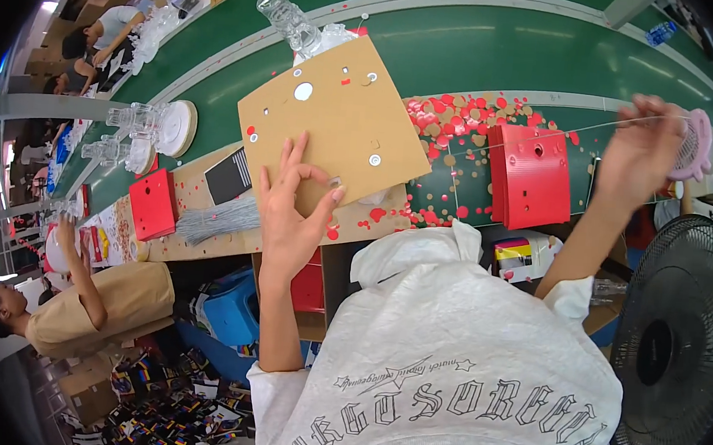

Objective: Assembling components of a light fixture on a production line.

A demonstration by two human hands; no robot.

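Note:
My left hand is at a tan cardboard sheet with several punched holes, some ringed in white. Its thumb and index finger close at a hole near the sheet's near edge, while the other fingers lie on the face. The sheet is tilted over the bench. My right hand is raised at the right, its fingers closed on a thin pale wire. That wire stretches left toward the sheet; where its far end goes is hard to make out.
Red folded boards stand amid red and tan paper discs. A bundle of grey wires lies left, near another red board. Clear glass vessels stand behind. A pink fan and black fan are right; a co-worker is left.

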